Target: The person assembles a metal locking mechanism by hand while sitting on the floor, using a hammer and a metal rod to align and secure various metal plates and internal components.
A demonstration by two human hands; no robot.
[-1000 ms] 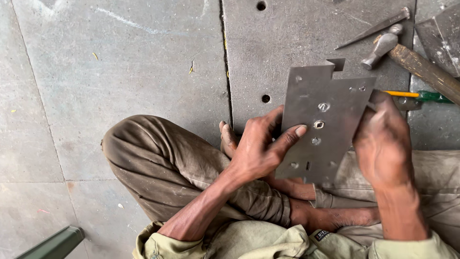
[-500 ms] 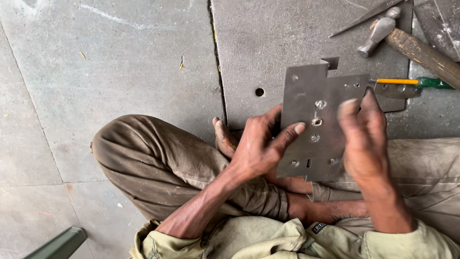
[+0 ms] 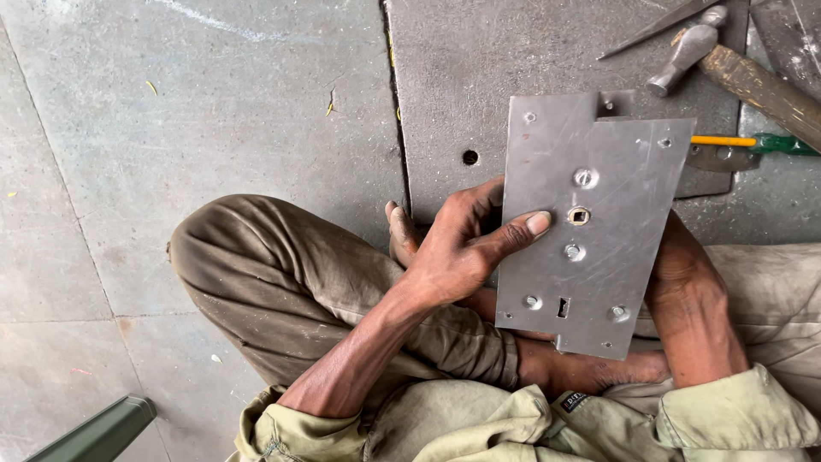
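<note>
- The left hand gripped the left edge of a grey metal plate, thumb laid flat across its face.
- The right hand sat mostly behind the plate's right edge; its grip could not be told.
- The plate was held upright over the crossed legs.
- Farther off on the floor lay a screwdriver and a hammer.

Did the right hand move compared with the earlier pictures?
Yes. The right hand left the front face of the metal plate and went behind its right edge; the left hand grips the left edge.
</note>
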